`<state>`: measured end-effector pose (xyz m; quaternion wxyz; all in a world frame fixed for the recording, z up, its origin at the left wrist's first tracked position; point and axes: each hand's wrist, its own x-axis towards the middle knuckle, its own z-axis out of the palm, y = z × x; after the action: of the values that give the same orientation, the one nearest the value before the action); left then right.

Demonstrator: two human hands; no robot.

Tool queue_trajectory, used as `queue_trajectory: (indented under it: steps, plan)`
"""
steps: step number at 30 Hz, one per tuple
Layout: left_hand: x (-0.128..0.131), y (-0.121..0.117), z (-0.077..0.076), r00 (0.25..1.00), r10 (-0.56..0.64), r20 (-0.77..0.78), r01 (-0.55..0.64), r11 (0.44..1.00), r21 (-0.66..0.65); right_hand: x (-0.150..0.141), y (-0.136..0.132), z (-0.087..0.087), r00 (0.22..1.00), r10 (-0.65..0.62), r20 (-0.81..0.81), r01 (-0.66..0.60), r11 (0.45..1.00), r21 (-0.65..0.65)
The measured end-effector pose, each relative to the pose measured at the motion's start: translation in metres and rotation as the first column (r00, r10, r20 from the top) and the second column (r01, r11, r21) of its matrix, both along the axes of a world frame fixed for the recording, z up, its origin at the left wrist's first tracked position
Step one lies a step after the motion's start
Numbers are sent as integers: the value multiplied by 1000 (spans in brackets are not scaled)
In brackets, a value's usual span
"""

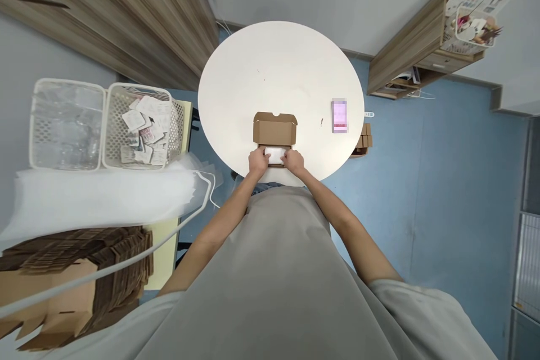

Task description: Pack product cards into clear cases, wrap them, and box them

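On the near part of the round white table (278, 67) lies an unlidded brown cardboard box (275, 130), its lid tilted back away from me. A white wrapped bundle (275, 156) sits in the lower part of the box. My left hand (258, 162) grips the bundle's left end, fingers curled at the box's side. At the right end my right hand (294, 161) does the same, its thumb pressed on the white material. What the bundle contains is hidden.
A phone (339, 116) lies on the table's right. To my left stand a white basket of paper cards (169, 124), a basket of clear plastic (67, 81), white wrapping sheets (101, 202) and stacked flat cardboard boxes (122, 270). Small boxes (365, 138) sit beyond the table's right edge.
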<state>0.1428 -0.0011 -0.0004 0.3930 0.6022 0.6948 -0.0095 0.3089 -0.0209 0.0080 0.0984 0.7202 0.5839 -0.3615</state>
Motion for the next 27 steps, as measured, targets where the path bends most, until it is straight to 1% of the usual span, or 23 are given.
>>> queue_trajectory:
  steps: [3, 6, 8, 10, 12, 14, 15, 16, 18, 19, 20, 22, 25, 27]
  plan:
    - [3, 2, 3, 987, -106, -124, 105, 994, -19, -5, 1, 2, 996, 65, 66, -63, 998, -28]
    - [8, 3, 7, 963, -182, -199, 177, 983, -41, -10, 3, 4, 989, 110, 99, -106, 993, -41]
    - [10, 3, 10, 951, -213, -223, 208, 977, -46, -11, 3, 6, 986, 123, 111, -119, 992, -42]
    - [9, 2, 13, 951, -212, -225, 212, 977, -23, -10, 3, 11, 987, 118, 111, -116, 993, -31]
    - [5, 1, 17, 967, -163, -196, 173, 984, 32, -4, 2, 16, 993, 69, 93, -70, 997, 9]
    - [-5, 3, 20, 989, -60, -136, 78, 989, 128, 6, 0, 22, 998, -43, 47, 39, 995, 96]
    - [-11, 6, 21, 996, 1, -93, 16, 982, 187, 13, 0, 24, 994, -113, 8, 111, 981, 159]
    - [-17, 11, 21, 997, 63, -46, -49, 968, 245, 20, 0, 25, 983, -178, -44, 183, 956, 228]
    - [-28, 25, 19, 987, 156, 45, -163, 931, 326, 33, 4, 24, 949, -264, -172, 308, 888, 341]
    - [-32, 34, 18, 978, 191, 79, -207, 922, 328, 38, 8, 22, 928, -287, -237, 359, 860, 364]
    - [-34, 43, 17, 969, 223, 101, -244, 923, 298, 43, 13, 20, 906, -306, -294, 401, 843, 359]
    - [-35, 61, 15, 955, 263, 140, -287, 938, 193, 47, 26, 15, 858, -348, -378, 466, 836, 289]
    - [-31, 79, 16, 942, 260, 211, -280, 957, 69, 47, 45, 12, 801, -402, -444, 518, 837, 176]
    - [-29, 84, 19, 933, 248, 259, -263, 964, 24, 44, 53, 14, 780, -413, -470, 530, 835, 146]
